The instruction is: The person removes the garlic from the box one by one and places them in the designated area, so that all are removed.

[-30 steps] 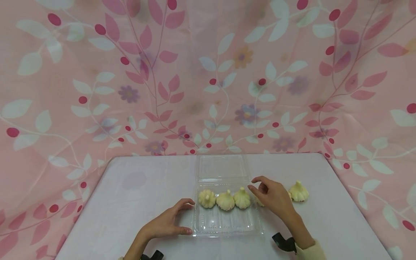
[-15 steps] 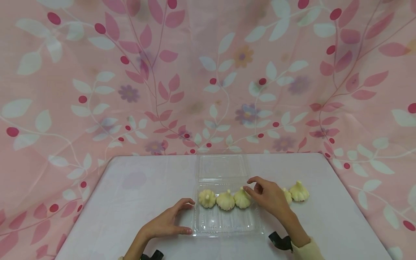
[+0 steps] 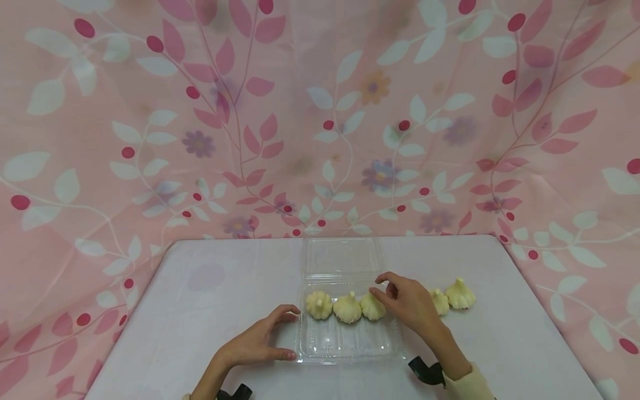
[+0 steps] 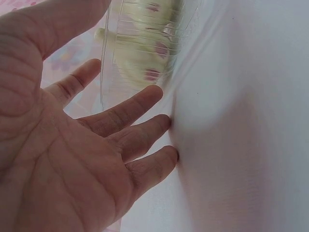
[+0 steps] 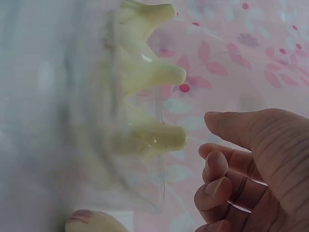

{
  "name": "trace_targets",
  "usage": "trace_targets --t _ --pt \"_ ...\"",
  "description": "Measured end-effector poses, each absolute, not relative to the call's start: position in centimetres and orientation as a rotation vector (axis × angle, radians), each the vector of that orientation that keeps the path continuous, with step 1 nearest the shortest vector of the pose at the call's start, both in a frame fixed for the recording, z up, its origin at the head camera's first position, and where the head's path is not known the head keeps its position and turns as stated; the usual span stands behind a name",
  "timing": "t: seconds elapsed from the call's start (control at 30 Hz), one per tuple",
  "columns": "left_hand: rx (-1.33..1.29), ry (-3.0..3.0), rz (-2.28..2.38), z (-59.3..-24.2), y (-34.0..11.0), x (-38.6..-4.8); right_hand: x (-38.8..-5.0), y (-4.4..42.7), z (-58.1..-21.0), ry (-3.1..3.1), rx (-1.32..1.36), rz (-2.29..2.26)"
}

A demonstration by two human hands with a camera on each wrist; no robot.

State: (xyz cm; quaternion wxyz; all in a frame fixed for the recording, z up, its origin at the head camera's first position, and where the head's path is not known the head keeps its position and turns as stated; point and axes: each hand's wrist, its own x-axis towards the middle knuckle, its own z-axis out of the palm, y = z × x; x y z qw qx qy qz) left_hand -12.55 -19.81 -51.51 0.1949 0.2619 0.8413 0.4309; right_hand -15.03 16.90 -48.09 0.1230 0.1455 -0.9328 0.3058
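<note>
Two hands, five garlic bulbs visible, one clear plastic box. Your left hand [image 3: 255, 339] is spread wide, thumb well apart from the four fingers, gripping nothing; it sits at the box's near-left side, thumb by the corner, and whether it actually touches the wall you can't tell from here. Your right hand [image 3: 411, 303] is half open: thumb and index finger parted, other fingers loosely curled, nothing in its grip. It hangs over the right side of the box [image 3: 345, 351].

Three bulbs are in the box, in one row between your hands: the left bulb [image 3: 318, 305] nearest your left hand, the middle bulb [image 3: 347, 309], then the right bulb [image 3: 371, 308] just beside your right thumb. In the right wrist view all three stems show, with a gap between your thumb and the closest. Two more are outside the box, to the right of your right hand: an inner bulb [image 3: 440, 303], partly hidden behind it, and an outer bulb [image 3: 460, 295] touching or just beside that one.

One lid [image 3: 342, 258], open flat, beyond both hands. One white table [image 3: 225, 289] under everything.
</note>
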Motion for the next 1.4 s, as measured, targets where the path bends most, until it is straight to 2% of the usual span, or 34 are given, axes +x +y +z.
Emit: trace_targets --t 1.4 --pt "0.734 2.356 1.228 -51.57 -19.88 -12.42 -14.58 16.03 -47.75 -2.9 0.359 0.856"
